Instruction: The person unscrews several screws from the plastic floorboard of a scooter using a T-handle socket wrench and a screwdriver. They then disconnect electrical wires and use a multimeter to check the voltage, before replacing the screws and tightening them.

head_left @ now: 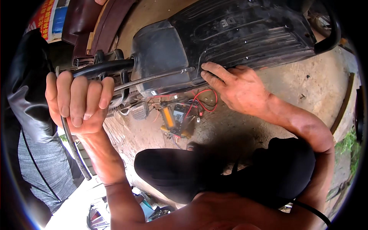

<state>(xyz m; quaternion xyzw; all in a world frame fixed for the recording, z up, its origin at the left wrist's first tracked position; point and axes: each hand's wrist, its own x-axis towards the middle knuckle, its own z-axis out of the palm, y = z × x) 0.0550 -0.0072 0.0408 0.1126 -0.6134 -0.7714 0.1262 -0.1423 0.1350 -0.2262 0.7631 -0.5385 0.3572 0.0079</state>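
Note:
My left hand [78, 101] is closed round the crossbar of a T-handle wrench [157, 78], with the bar sticking out above and well below the fist. The wrench's long thin shaft runs right, along the lower side of a dark grey plastic cover [159, 53], and its tip ends just short of my right fingertips. My right hand [239, 86] rests with fingers stretched out on the edge of a ribbed black scooter footboard [249, 42], touching it beside the seam. Whether a small screw lies under those fingertips cannot be made out.
A yellow and black meter-like device [172, 118] with red wires [207, 109] lies on the dirty floor below the scooter. A person in grey trousers [40, 165] is close on the left. A maroon seat [111, 27] stands behind, and a black curved bar [333, 34] at far right.

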